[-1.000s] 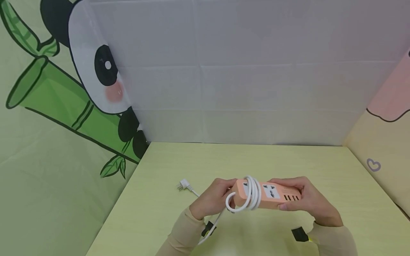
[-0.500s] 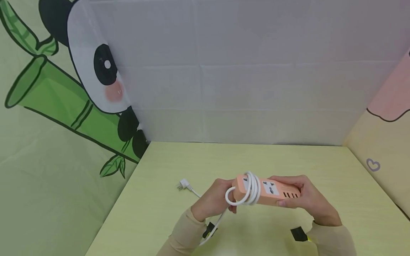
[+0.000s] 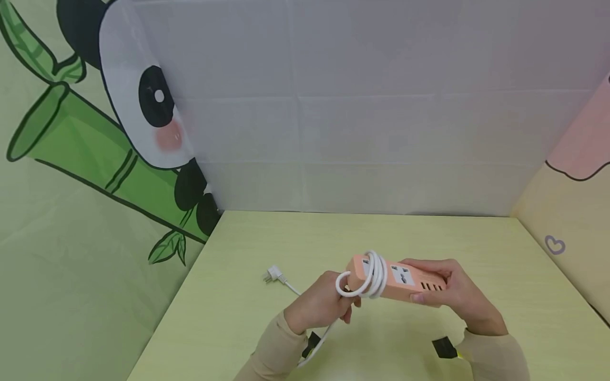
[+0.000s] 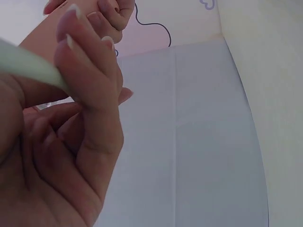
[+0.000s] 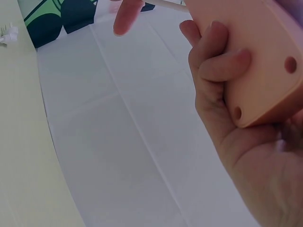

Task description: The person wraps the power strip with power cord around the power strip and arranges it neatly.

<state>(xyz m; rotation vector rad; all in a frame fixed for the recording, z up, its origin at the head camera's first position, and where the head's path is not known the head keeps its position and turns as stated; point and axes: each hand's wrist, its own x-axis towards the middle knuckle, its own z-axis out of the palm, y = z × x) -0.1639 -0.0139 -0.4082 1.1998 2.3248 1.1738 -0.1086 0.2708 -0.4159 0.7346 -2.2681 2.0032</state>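
A peach-coloured power strip (image 3: pixel 414 279) is held above the table, its sockets turned up toward the head view. Several loops of its white cord (image 3: pixel 378 275) are wound round the left end. My right hand (image 3: pixel 464 293) grips the other end, thumb in front and fingers curled beneath, as the right wrist view shows. At the wound end, my left hand (image 3: pixel 319 301) has its fingers curled round the cord, which crosses the fingers in the left wrist view. The free cord runs below that hand, and the white plug (image 3: pixel 274 273) lies on the table to its left.
The pale yellow table (image 3: pixel 267 233) ends at a grey back wall (image 3: pixel 362 159). A panda-and-bamboo printed panel (image 3: pixel 119 159) stands at the left, a cream and pink one (image 3: pixel 562 201) at the right. Black tags hang at both sleeves.
The power strip has risen a little and its right end tilts slightly lower. My left hand has slid down from the strip's end, more fingers showing below it. The plug has stayed put.
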